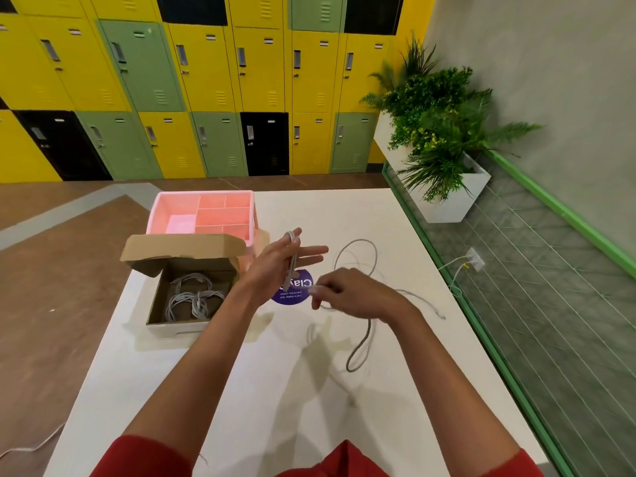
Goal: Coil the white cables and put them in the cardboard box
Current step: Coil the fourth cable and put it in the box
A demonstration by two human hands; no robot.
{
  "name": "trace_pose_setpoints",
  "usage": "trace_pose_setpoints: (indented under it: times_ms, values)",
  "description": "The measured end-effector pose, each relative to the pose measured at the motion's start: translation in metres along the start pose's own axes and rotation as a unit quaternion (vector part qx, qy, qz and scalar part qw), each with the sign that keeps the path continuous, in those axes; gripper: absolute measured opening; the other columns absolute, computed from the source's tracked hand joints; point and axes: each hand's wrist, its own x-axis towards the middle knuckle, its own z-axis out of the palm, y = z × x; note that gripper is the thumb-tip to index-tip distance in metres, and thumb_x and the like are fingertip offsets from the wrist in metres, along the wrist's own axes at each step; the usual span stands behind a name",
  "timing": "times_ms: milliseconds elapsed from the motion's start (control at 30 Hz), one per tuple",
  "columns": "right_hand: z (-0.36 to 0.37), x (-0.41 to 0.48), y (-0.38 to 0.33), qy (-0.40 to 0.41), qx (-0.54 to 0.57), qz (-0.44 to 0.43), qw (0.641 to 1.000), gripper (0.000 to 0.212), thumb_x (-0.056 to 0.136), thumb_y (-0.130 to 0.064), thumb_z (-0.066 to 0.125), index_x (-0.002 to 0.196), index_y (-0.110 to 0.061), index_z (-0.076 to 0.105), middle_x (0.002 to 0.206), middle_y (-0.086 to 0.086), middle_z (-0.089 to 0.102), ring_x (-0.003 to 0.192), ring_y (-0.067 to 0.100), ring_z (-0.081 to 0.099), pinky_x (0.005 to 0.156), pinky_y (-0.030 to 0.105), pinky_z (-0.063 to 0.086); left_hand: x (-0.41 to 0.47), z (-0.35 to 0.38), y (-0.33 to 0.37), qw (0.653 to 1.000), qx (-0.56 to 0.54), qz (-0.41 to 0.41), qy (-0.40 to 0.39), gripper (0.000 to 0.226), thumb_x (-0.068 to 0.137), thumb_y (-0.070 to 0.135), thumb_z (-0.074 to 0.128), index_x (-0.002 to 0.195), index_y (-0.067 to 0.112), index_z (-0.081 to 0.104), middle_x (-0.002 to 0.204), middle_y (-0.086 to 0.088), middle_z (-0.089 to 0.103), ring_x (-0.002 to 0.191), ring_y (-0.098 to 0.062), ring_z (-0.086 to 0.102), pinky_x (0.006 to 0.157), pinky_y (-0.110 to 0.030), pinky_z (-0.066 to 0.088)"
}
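A white cable (359, 342) runs loose over the white table (309, 407), one loop arching above my right hand and another hanging toward me. My left hand (278, 261) is raised with fingers spread, and a few turns of this cable are wound around its fingers. My right hand (347, 290) pinches the same cable just right of the left hand. The cardboard box (192, 287) stands open to the left of my hands, lid up, with several coiled white cables (192, 297) lying inside.
A pink compartment tray (203, 211) stands behind the box. A round purple sticker (292, 290) lies on the table under my hands. The table's right edge meets a green-framed glass railing (516, 339), with a planter (444, 149) beyond. Lockers line the far wall.
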Motion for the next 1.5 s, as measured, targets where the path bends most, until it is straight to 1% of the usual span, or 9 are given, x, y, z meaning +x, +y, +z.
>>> trace_pose_setpoints:
  times_ms: [267,533,700,767,867,1000,1100,1300,1500]
  values:
    - [-0.03,0.008,0.011,0.173,0.001,-0.031,0.984,0.03,0.089,-0.043,0.061,0.074,-0.018,0.068,0.06,-0.005,0.061,0.053,0.004,0.048,0.056,0.027,0.035,-0.015,0.013,-0.005,0.988,0.04,-0.064,-0.135,0.029,0.102,0.02,0.037,0.126,0.017,0.054,0.115,-0.017,0.068,0.108,-0.034,0.064,0.099,-0.045,0.04]
    - [-0.04,0.012,0.018,0.238,0.09,-0.045,0.966,0.022,0.085,-0.041,0.067,0.079,-0.02,0.07,0.078,-0.008,0.07,0.079,0.009,0.061,0.073,0.039,0.048,-0.02,0.016,-0.006,0.966,-0.073,-0.067,-0.239,0.039,0.102,0.017,0.029,0.136,0.006,0.044,0.066,-0.004,0.061,0.067,-0.019,0.066,0.103,-0.053,0.041]
    - [-0.036,0.014,0.021,0.265,0.169,-0.063,0.947,0.02,0.086,-0.032,0.069,0.081,-0.013,0.071,0.078,0.004,0.071,0.08,0.025,0.063,0.073,0.037,0.049,-0.022,0.015,-0.005,0.954,-0.138,-0.049,-0.263,0.036,0.098,0.023,0.041,0.127,0.012,0.059,0.053,0.007,0.042,0.048,-0.007,0.049,0.072,-0.026,0.054]
    - [-0.031,0.016,0.023,0.264,0.208,-0.067,0.94,0.02,0.086,-0.036,0.068,0.082,-0.017,0.071,0.079,0.012,0.07,0.075,0.031,0.059,0.07,0.036,0.046,-0.021,0.015,-0.006,0.939,-0.186,-0.048,-0.286,0.034,0.094,0.025,0.054,0.124,0.01,0.061,0.053,0.007,0.034,0.045,-0.002,0.045,0.058,-0.017,0.049]
    - [-0.026,0.018,0.024,0.226,0.222,-0.063,0.947,0.028,0.088,-0.048,0.06,0.082,-0.023,0.071,0.075,0.023,0.06,0.067,0.021,0.046,0.068,0.033,0.039,-0.02,0.014,-0.006,0.896,-0.276,-0.061,-0.341,0.032,0.101,0.016,0.041,0.126,0.001,0.053,0.058,0.005,0.034,0.042,-0.002,0.04,0.05,-0.015,0.043]
    - [-0.02,0.016,0.023,0.167,0.222,-0.063,0.959,0.04,0.1,-0.038,0.045,0.093,-0.007,0.069,0.059,-0.005,0.038,0.054,0.005,0.032,0.056,0.021,0.029,-0.024,0.014,-0.003,0.883,-0.341,-0.043,-0.32,0.025,0.104,0.009,0.025,0.122,-0.003,0.039,0.06,0.0,0.038,0.039,-0.007,0.038,0.049,-0.021,0.041]
    - [-0.014,0.01,0.025,0.136,0.231,-0.078,0.96,0.031,0.1,-0.031,0.047,0.099,-0.007,0.067,0.063,-0.011,0.048,0.056,0.001,0.039,0.057,0.013,0.032,-0.027,0.016,-0.002,0.887,-0.355,-0.032,-0.295,0.03,0.104,0.008,0.022,0.118,-0.005,0.045,0.061,-0.001,0.038,0.035,-0.003,0.028,0.049,-0.021,0.038]
    - [-0.009,0.015,0.027,0.113,0.196,-0.068,0.972,0.042,0.089,-0.04,0.06,0.095,0.002,0.058,0.072,0.011,0.042,0.068,0.014,0.039,0.065,0.033,0.035,-0.03,0.018,-0.003,0.882,-0.375,-0.053,-0.281,0.024,0.104,0.01,0.023,0.115,-0.002,0.042,0.058,-0.004,0.04,0.041,-0.014,0.042,0.055,-0.028,0.047]
    - [-0.021,0.012,0.028,0.072,0.177,-0.056,0.98,0.02,0.095,-0.014,0.049,0.088,-0.001,0.062,0.062,-0.004,0.05,0.059,0.007,0.044,0.06,0.019,0.036,-0.02,0.014,-0.004,0.886,-0.358,-0.034,-0.292,0.032,0.105,0.018,0.029,0.11,-0.004,0.052,0.052,-0.002,0.043,0.044,-0.015,0.042,0.077,-0.035,0.055]
